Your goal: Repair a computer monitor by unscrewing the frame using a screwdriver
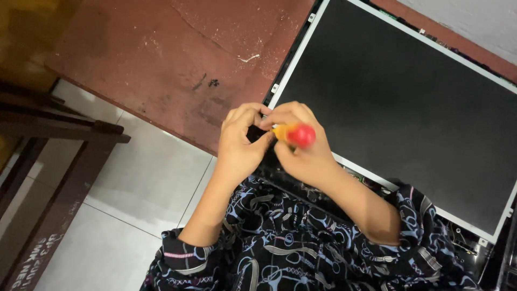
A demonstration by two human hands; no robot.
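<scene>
Red-capped, the screwdriver (297, 134) sits gripped in your right hand (302, 145) at the screen panel's (398, 102) near corner on the table (161, 64), your left hand (239, 145) curled beside it pinching something hidden; the panel remains framed.

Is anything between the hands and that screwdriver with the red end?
No. The right hand already grips the orange-and-red-handled screwdriver, and the left hand touches it at the corner of the dark flat display panel. Its tip is hidden.
</scene>
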